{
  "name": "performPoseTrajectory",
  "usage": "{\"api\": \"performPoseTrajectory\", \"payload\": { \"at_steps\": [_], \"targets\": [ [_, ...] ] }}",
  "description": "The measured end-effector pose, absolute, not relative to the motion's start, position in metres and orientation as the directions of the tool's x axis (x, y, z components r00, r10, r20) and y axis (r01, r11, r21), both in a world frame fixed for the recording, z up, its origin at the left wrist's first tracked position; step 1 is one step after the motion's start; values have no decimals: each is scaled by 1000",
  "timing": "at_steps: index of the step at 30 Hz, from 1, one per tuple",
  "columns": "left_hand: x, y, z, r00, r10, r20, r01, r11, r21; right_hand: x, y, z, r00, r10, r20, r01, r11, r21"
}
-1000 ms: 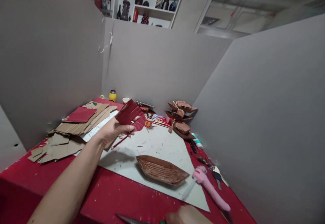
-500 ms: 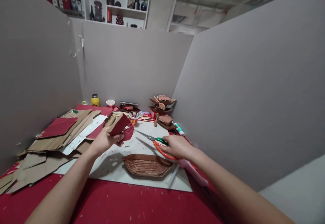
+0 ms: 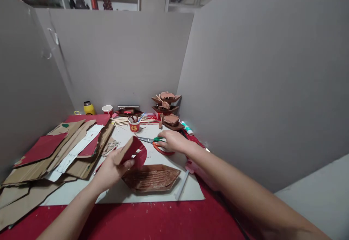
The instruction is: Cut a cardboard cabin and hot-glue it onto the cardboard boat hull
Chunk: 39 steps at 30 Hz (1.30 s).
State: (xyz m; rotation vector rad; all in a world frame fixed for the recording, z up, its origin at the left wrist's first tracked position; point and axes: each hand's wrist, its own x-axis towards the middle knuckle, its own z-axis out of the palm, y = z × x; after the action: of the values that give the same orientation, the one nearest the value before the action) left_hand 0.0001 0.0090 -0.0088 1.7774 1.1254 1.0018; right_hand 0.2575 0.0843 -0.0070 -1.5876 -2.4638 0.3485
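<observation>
My left hand (image 3: 111, 168) grips a bent piece of red-faced cardboard (image 3: 133, 150) with small white patches on it, held above the white board (image 3: 188, 192). Farther forward, my right hand (image 3: 173, 141) has its fingers on the handles of scissors (image 3: 148, 140), one handle green and one orange. The scissors are low over the board, pointing left, blades nearly together. Below the red-faced piece lies a brown cardboard boat hull (image 3: 152, 179) with a ribbed inside; the left hand's cardboard is close to its left rim.
Stacked cardboard sheets (image 3: 40, 163) cover the left side. At the back are a red paper cup (image 3: 134, 126), thin wooden sticks (image 3: 120, 121), a yellow bottle (image 3: 88, 108) and several small brown boats (image 3: 171, 120). A glue tube (image 3: 187, 128) lies right. Grey partitions (image 3: 122, 58) enclose the table.
The scissors have moved away from the red-faced cardboard and down toward the board, their blades closing. My left hand has come down nearer the boat hull. The camera view has shifted.
</observation>
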Motion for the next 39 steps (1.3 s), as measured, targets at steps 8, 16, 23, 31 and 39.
{"api": "performPoseTrajectory", "payload": {
  "at_steps": [8, 16, 23, 31, 39],
  "targets": [
    [24, 12, -10, 496, 857, 141, 364, -352, 862, 240, 30, 2, -548, 821, 158, 525, 485, -699],
    [10, 6, -14, 586, 650, 484, 521, -759, 389, 251, 26, -28, -511, 852, 117, 462, 386, -798],
    [-1, -27, -40, 745, 383, 546, 478, -878, -37, 249, 29, -43, -478, 875, 77, 571, 376, -730],
    [-11, -20, -48, 580, 684, 443, 483, -726, 489, 250, 34, -51, -470, 879, 85, 666, 416, -619],
    [19, -18, -49, 454, 874, -176, 193, 96, 977, 248, 32, -50, -502, 862, 78, 723, 467, -509]
  ]
}}
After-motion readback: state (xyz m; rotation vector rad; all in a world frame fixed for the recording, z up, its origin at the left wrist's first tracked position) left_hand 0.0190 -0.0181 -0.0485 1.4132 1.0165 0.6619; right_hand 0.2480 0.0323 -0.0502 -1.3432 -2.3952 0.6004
